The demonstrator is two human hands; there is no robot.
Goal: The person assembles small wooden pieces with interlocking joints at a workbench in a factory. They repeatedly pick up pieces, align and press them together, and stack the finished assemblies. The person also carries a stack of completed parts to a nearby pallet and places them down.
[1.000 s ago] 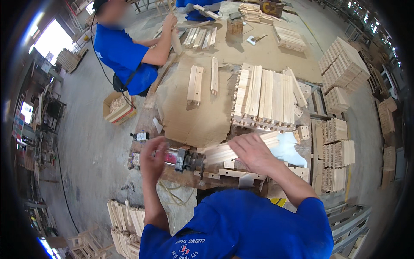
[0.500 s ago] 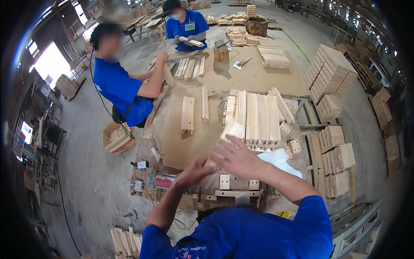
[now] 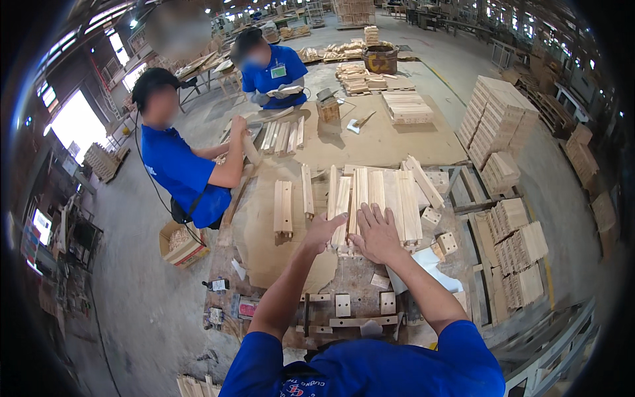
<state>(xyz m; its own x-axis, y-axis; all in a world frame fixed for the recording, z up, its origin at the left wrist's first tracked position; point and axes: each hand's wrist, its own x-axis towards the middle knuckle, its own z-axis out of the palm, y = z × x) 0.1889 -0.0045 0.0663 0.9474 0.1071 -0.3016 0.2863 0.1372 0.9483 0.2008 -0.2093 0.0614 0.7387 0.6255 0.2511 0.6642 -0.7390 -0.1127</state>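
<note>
Slat stack [image 3: 397, 198], worked from its near end

Two bare hands are at the stack of pale wooden slats. The right hand [image 3: 378, 237] lies flat on top at the near end, fingers a little spread, pressing on the wood rather than gripping it. The left hand [image 3: 323, 233] is at the stack's near left corner, thumb stretched over the outer slats; its fingers are largely hidden, so whether it pinches anything cannot be told.

The step in hand looks like settling and evening up the top row, where a narrow gap shows between the leftmost slats and the rest. The next move seems to call for a gentle sideways push at the left edge while the flat palm keeps the others steady.

The slats are long, straight and square-edged, with smooth, light faces. Left of the stack, a lone slat [image 3: 307, 192] and a drilled wooden piece [image 3: 283, 208] lie on dull brown cardboard [image 3: 254, 261]. Right of it sit blocky offcuts with round holes [image 3: 447, 243]; nearer the person than those, a limp white sheet [image 3: 436, 268] lies creased.
</note>
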